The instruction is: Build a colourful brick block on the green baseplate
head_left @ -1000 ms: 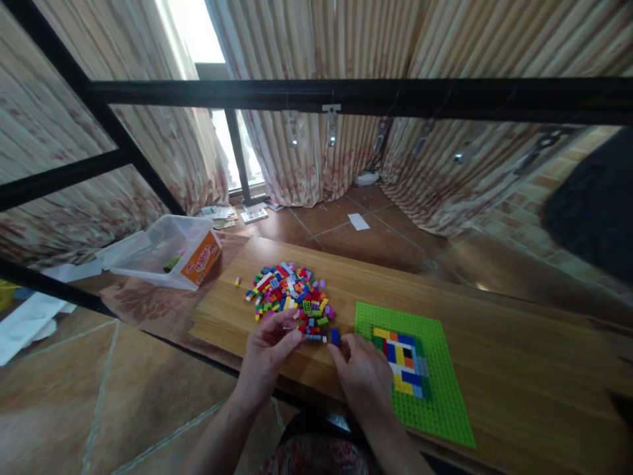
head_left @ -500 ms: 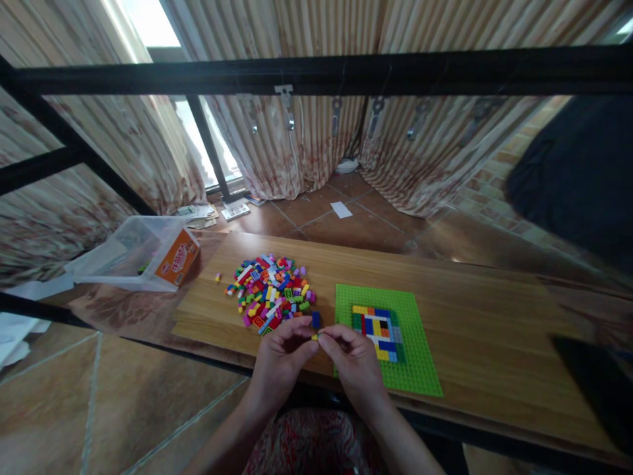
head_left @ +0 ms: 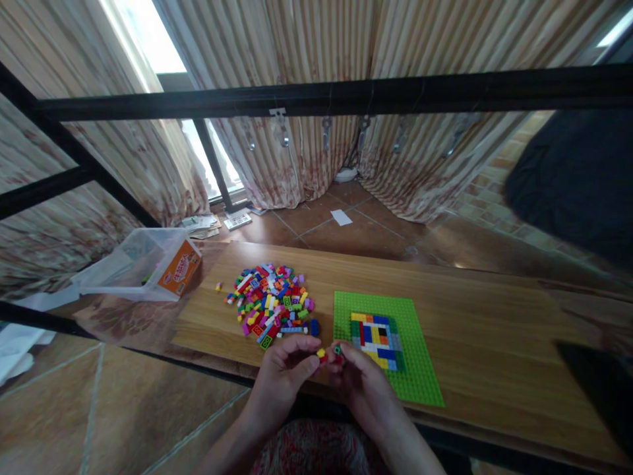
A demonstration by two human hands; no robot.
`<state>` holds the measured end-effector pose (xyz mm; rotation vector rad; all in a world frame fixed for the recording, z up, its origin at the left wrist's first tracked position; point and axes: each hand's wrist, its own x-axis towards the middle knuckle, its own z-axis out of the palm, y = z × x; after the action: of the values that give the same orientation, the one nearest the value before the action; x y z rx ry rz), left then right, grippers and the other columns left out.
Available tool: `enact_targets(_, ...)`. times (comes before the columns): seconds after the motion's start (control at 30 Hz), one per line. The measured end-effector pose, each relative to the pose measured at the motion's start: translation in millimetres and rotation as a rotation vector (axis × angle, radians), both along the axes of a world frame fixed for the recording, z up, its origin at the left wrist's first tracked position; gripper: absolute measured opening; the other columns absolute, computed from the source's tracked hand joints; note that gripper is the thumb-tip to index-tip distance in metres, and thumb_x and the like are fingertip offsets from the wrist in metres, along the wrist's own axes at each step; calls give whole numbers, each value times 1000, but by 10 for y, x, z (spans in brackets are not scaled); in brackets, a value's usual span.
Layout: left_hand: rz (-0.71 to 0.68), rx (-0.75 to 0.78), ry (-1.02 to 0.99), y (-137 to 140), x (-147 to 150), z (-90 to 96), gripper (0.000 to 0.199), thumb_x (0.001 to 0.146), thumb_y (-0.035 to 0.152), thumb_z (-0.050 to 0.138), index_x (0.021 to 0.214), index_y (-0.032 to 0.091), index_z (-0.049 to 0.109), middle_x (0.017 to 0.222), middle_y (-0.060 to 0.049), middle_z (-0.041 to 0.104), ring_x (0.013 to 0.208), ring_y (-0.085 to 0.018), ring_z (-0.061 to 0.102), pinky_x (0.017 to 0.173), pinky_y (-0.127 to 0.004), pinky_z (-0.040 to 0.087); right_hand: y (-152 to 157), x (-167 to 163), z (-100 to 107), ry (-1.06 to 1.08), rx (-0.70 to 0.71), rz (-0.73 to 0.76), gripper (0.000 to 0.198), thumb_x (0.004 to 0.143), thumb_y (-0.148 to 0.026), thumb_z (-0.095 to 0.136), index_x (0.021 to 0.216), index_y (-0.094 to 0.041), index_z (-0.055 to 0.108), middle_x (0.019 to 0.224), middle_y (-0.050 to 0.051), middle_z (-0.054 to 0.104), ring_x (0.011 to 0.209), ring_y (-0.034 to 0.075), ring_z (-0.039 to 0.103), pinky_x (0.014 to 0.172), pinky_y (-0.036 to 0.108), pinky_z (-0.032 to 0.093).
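Observation:
My left hand pinches a small yellow brick at its fingertips, with a bit of red showing just below it. Close beside it, my right hand is closed on a small dark green brick; something red shows under that one too. Both hands are over the front edge of the wooden board. Right of them lies a light green baseplate, bearing a flat block of multicoloured bricks. A pile of loose bricks spreads beyond my left hand, with a blue brick at its near right edge.
The wooden board stretches far to the right. A clear plastic box with an orange label lies at the left. A black metal bar crosses above the board's far side. A dark object sits at the right edge.
My hands were together at one small yellow piece; now they are slightly apart, the yellow brick in the left and the green brick in the right. The camera view has tilted slightly upward.

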<state>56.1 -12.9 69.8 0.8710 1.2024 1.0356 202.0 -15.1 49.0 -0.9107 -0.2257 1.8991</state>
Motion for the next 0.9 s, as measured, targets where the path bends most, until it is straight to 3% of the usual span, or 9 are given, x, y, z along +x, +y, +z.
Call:
enact_targets(0.13,12,5,24,-10,8,-6,23,64,28,77,84,19,70,80,-3,69,70,-15,63,64,-25,51,-18,12,-5,61,-31,9,20,67,-34,72,78,-18,65,71,-1,60,55,8,46,44,18,29)
enact_targets(0.23,15,7,32,-12,8,-28,23,63,28,78,82,19,69,75,-2,68,67,-15,62,62,-24,50,-40,-29,2,-91,-19,11,26,69,-41,72,81,-19,65,70,-2,59,52,7,43,43,18,25)
enact_targets(0.37,19,1,40,-23,4,-38,25,61,27,79,82,18,69,70,0,67,63,-13,60,59,-23,48,-69,-108,5,-328,99,62,32,66,-46,76,76,-18,65,55,-7,48,45,4,32,42,18,20)
enact_targets(0.47,17,18,59,-38,4,-31,21,61,26,78,77,17,68,67,0,65,60,-13,59,57,-22,47,-89,-135,-4,-385,148,70,33,65,-47,76,70,-17,64,48,-9,41,43,3,26,41,19,18)
enact_targets(0.63,-2,56,77,-72,-9,-40,15,63,25,77,72,17,68,66,-1,66,63,-15,61,61,-24,49,-108,-123,-35,-277,90,87,31,63,-43,79,68,-17,63,51,-8,43,45,3,28,42,18,19)
enact_targets(0.77,-50,-13,-57,-108,-47,-61,20,65,30,77,76,17,67,70,-3,69,64,-17,64,64,-29,52,-109,-152,-36,-161,3,97,32,61,-40,81,69,-16,63,53,-7,46,44,3,27,40,17,15)
enact_targets(0.9,-32,-75,-145,-109,-113,-71,23,67,33,76,80,17,66,68,-2,69,62,-16,64,63,-29,52,-95,-208,9,-74,-10,85,26,65,-37,78,67,-16,62,58,-4,50,49,4,36,41,16,24)
